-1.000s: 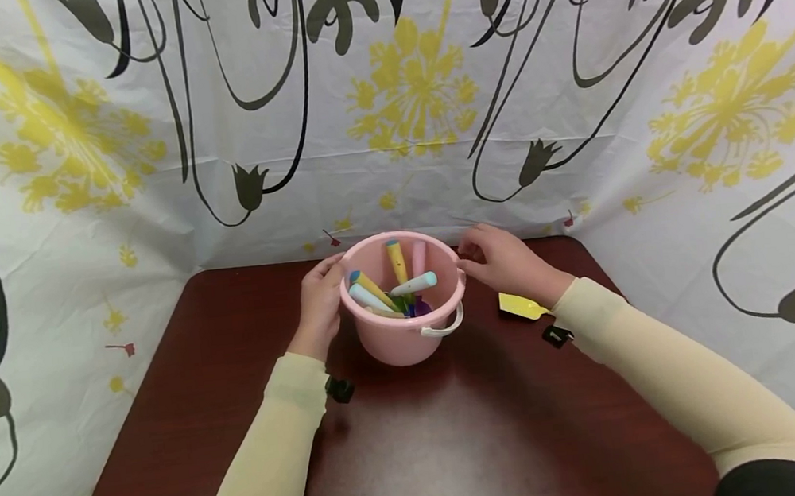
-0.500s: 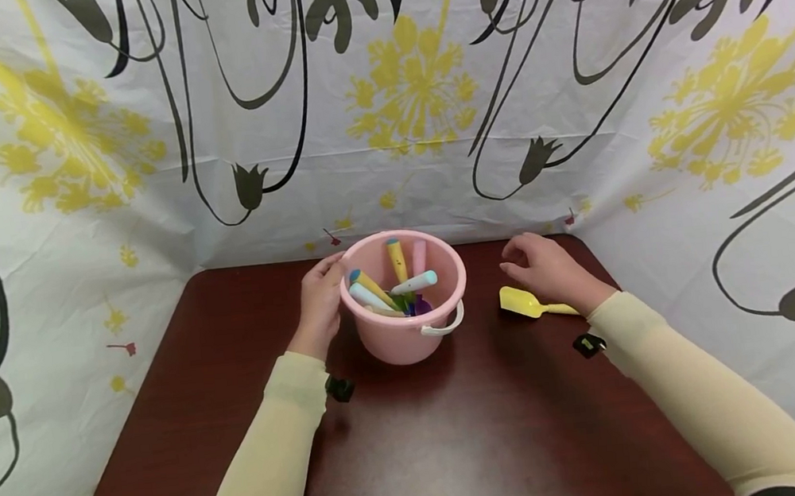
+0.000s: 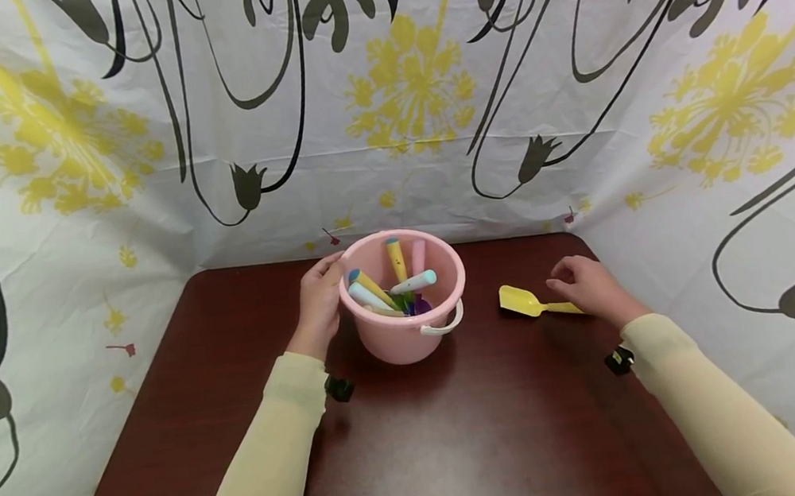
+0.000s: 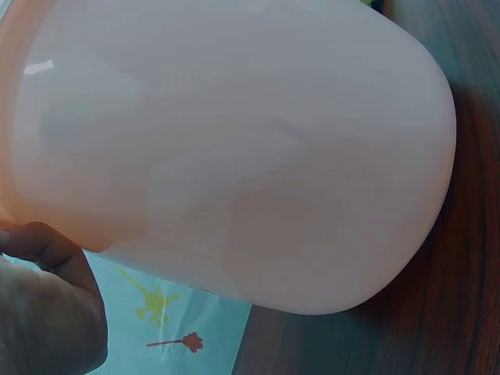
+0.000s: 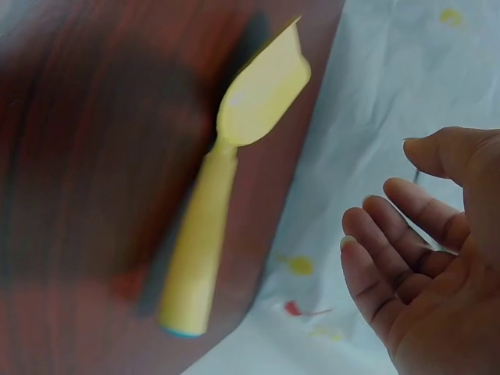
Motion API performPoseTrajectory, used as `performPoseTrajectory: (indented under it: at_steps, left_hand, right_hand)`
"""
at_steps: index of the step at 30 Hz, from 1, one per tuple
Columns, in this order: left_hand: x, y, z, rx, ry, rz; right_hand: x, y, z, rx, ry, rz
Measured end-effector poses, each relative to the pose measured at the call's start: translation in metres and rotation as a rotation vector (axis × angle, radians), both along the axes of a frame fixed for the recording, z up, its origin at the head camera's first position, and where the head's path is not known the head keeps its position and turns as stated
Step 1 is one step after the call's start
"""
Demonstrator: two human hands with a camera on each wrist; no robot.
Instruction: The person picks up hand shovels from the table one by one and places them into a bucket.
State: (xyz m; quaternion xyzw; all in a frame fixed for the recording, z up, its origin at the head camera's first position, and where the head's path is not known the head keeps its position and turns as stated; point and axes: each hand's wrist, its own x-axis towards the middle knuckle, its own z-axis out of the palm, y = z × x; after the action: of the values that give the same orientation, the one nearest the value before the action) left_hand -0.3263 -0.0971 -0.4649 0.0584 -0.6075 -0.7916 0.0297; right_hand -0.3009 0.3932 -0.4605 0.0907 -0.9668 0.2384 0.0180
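Note:
A pink bucket [image 3: 401,343] with a white handle [image 3: 443,328] stands upright near the table's back edge. Inside it are several toy tools with yellow, pale blue and pink handles; their lower ends are mostly hidden. My left hand [image 3: 318,299] grips the bucket's rim on the left side, and the left wrist view shows the bucket's wall close up. A yellow toy shovel [image 3: 520,301] lies on the table to the bucket's right. Over its handle end hovers my right hand [image 3: 594,290], fingers loosely bent and holding nothing; in the right wrist view the shovel's handle [image 5: 197,242] is apart from the fingers.
The dark reddish table [image 3: 417,454] has rounded back corners. A white sheet [image 3: 392,192] with grey and yellow flower prints hangs behind the table and on both sides.
My right hand has left the bucket's right rim and moved right to the shovel's handle end, uncovering the shovel. My left hand and the bucket have stayed put.

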Motion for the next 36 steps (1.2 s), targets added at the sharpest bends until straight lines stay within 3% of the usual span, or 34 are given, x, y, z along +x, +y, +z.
performPoseTrajectory:
  at_steps: [12,18,25,36]
  left_hand:
    - [-0.002,-0.001,-0.004,0.0,-0.01,0.006]
    - [-0.002,0.0,-0.003,-0.001,-0.003,0.001]
    - [-0.001,-0.001,0.0,-0.004,0.001,0.005]
    - [-0.002,-0.001,-0.001,0.0,0.002,0.003]
  right_hand:
    - [-0.002,0.042,-0.041,0.027,-0.042,-0.038]
    - [-0.003,0.057,-0.054,0.039,-0.056,-0.064]
    - [-0.006,0.062,-0.059,0.032,-0.037,-0.065]
    - [-0.005,0.066,-0.061,0.062,-0.14,-0.07]
